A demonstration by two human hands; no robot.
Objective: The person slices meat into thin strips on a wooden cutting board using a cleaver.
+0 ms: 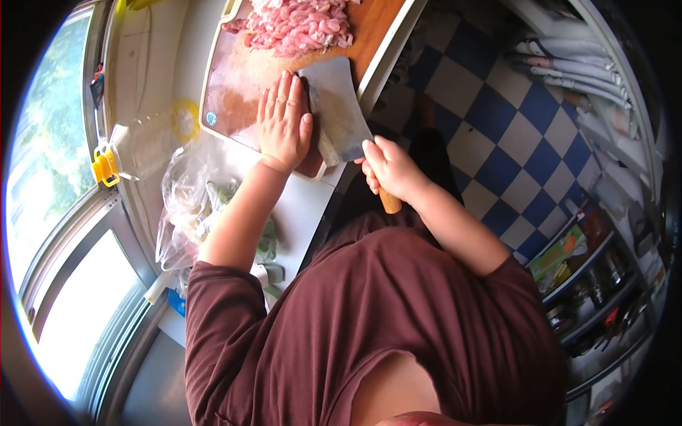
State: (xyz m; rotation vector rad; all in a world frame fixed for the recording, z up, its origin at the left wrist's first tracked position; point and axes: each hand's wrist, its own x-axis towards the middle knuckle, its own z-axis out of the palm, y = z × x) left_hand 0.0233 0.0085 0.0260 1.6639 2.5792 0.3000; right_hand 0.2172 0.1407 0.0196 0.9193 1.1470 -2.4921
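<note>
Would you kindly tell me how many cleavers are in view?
1: the cleaver, held in the right hand and partly over the cutting board. Others may be hidden.

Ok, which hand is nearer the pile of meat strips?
Left. The left hand is palm down, fingertips just short of the pile of meat strips; the right hand is farther off, holding the cleaver by its handle.
</note>
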